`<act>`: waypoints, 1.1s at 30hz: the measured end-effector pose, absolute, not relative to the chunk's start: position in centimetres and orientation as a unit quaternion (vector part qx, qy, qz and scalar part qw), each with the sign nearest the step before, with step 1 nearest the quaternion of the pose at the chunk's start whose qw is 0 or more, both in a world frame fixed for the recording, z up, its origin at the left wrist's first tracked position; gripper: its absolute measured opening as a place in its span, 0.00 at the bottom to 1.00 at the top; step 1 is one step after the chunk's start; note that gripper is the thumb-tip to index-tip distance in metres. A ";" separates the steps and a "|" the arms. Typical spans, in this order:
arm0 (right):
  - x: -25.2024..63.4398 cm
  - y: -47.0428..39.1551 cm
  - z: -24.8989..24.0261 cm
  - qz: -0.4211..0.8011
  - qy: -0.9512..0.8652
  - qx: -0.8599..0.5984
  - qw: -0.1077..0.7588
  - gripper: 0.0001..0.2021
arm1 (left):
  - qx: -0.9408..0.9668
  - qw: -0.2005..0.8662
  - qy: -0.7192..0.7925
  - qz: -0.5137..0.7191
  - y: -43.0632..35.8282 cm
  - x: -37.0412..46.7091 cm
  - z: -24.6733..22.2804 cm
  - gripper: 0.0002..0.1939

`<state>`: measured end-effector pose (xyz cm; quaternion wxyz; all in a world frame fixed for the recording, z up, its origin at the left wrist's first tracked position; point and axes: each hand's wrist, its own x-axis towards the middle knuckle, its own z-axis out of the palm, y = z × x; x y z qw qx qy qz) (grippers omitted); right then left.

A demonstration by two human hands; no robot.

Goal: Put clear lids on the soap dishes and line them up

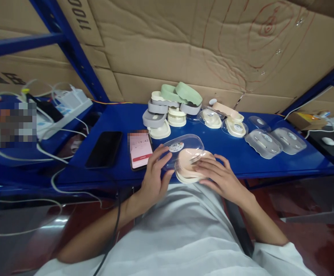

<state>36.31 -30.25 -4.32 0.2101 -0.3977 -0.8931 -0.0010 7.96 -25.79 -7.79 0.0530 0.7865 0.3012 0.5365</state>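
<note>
At the table's front edge, my left hand (154,180) grips the left side of a clear plastic lid (190,142) with a round printed sticker. The lid is tilted and partly overlaps a peach oval dish (185,159), which has a cream base under it. From the right, my right hand (226,178) holds the peach dish, fingers lying over its inside and side; the thumb side is partly hidden. Behind them stands a pile of grey, cream and green oval trays (155,118). Cream dishes with clear lids (236,128) lie farther right.
Two grey dishes under clear lids (263,143) lie at the right. On the left are a dark phone (104,149) and a phone with a lit screen (141,151). White cables and a power strip (72,103) fill the far left; cardboard (167,46) stands behind.
</note>
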 end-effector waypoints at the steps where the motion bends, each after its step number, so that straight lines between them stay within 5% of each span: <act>1: 36.3 -30.2 -4.3 0.006 -0.896 -0.391 0.212 0.24 | 0.788 0.055 0.300 0.535 -25.8 8.0 -7.8 0.23; 11: 35.4 -29.1 -4.1 0.051 -0.895 -0.362 0.254 0.14 | 0.809 0.069 0.266 0.520 -25.6 8.0 -8.2 0.26; 23: 33.8 -28.8 -6.5 -0.082 -0.888 -0.402 0.209 0.13 | 0.861 0.044 0.274 0.427 -25.6 8.4 -7.5 0.26; 33: 36.6 -29.5 -7.3 -0.091 -0.815 -0.377 0.431 0.33 | 0.874 0.060 0.274 0.397 -25.8 8.4 -6.8 0.24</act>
